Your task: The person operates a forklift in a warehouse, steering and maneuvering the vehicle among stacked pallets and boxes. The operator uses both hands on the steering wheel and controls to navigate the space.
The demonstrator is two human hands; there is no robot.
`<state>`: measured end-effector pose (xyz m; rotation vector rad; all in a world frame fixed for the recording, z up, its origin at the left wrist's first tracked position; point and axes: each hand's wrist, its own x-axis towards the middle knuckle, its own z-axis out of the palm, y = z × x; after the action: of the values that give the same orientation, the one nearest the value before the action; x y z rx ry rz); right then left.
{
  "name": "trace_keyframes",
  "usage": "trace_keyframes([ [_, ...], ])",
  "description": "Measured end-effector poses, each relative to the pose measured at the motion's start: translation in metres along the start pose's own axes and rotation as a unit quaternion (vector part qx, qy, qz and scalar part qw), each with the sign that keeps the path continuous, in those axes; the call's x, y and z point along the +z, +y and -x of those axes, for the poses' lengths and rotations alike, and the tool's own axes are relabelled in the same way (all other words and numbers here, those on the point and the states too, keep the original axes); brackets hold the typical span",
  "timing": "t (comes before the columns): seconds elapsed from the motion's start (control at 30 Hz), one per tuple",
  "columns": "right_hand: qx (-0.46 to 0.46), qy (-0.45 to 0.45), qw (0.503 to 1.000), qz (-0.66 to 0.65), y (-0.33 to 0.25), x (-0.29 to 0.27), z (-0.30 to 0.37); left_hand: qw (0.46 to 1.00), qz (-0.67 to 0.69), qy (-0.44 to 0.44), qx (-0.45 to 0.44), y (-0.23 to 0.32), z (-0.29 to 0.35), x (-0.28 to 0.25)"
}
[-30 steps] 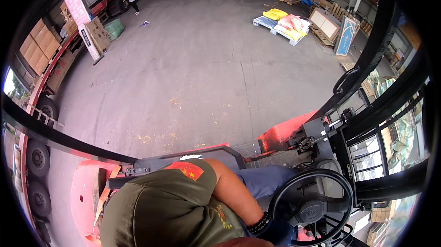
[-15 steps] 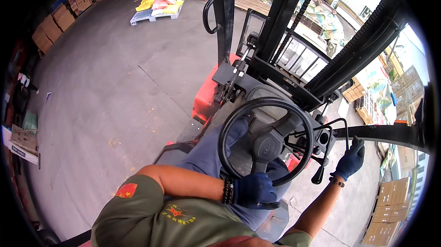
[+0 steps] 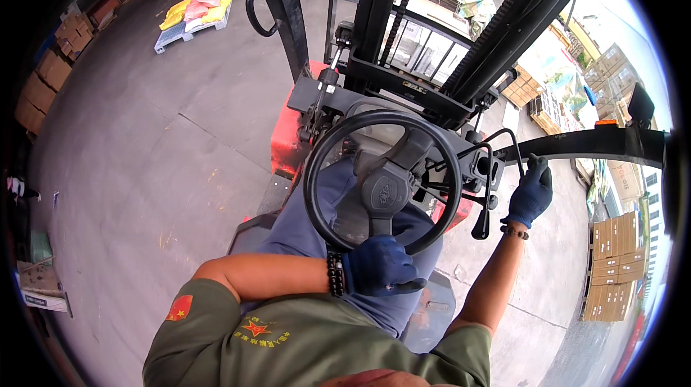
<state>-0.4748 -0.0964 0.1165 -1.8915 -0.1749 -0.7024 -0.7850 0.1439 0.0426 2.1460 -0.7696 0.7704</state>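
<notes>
I sit at the black steering wheel (image 3: 314,178) of a forklift. My left hand (image 3: 381,265), in a dark blue glove, is closed at the wheel's lower rim, its thumb toward me. To the right of the wheel, my gloved right hand (image 3: 531,189) is closed around the lower end of a bent black control lever (image 3: 509,132); the lever's tip is hidden in the glove. Beside that hand, a second lever with a black knob (image 3: 481,226) hangs untouched. Several shorter levers (image 3: 434,187) stand behind the wheel's right side.
Ahead rises the black mast (image 3: 378,16) with a load guard. A pale blue pallet (image 3: 171,36) bears yellow and pink sacks (image 3: 200,6) at the far left. Cardboard boxes (image 3: 52,79) line the left side; stacked cartons (image 3: 612,268) stand at the right. A black frame post (image 3: 284,20) rises at the front left.
The whole view has shifted, so the wheel, mast and both hands appear farther left and higher. Both hands keep their places on the wheel and the lever.
</notes>
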Motion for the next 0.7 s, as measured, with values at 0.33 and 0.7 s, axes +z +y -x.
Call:
trace_keyframes([
  [0.33, 0.019, -0.026, 0.995, -0.096, 0.090, -0.068, -0.008, 1.000, 0.015, 0.010, 0.005, -0.009, -0.055, 0.099],
  [0.7, -0.005, -0.116, 0.990, 0.085, 0.159, -0.134, 0.010, 1.000, 0.011, 0.014, 0.002, 0.082, -0.162, 0.077],
])
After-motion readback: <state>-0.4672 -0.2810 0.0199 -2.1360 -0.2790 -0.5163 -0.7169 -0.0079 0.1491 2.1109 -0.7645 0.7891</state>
